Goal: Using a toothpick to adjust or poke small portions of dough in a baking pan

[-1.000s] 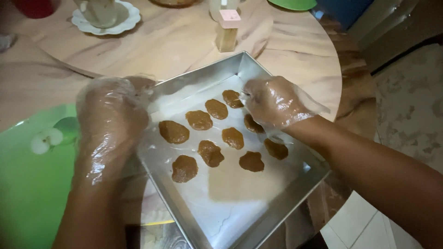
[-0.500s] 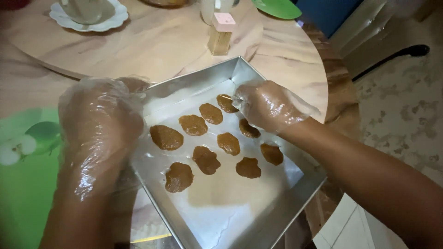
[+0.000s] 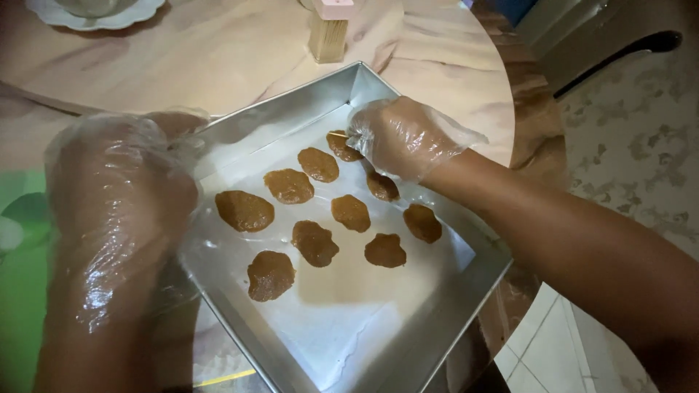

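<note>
Both hands are in thin clear plastic gloves, working over a square silver metal baking tray [image 3: 477,287] lined with white paper, which sits on the round pale wood-grain table [image 3: 218,65] with its near corner out past the table edge. The right hand [image 3: 400,135] reaches in from the right, fingers curled down and pinched at the far corner of the tray, right on top of the flat brown dough piece [image 3: 341,145] nearest that corner; a thin pale stick shows at its fingertips, though whether it is truly gripped I cannot tell. The left hand [image 3: 120,211] hangs loosely over the tray's left rim, fingers bent downward, its fingertips at the rim near the far-left wall; a real grasp on the metal is not clear from here. Inside the tray, ten flat brown rounds of dough lie in rough rows on the paper, spaced apart, filling the far half, while the near half of the paper is bare. Beyond the tray stands a small pale wooden toothpick holder with a pink lid [image 3: 329,29], and at the far left a white scalloped saucer [image 3: 95,14]. A green mat [image 3: 18,306] lies at the left edge.
</note>
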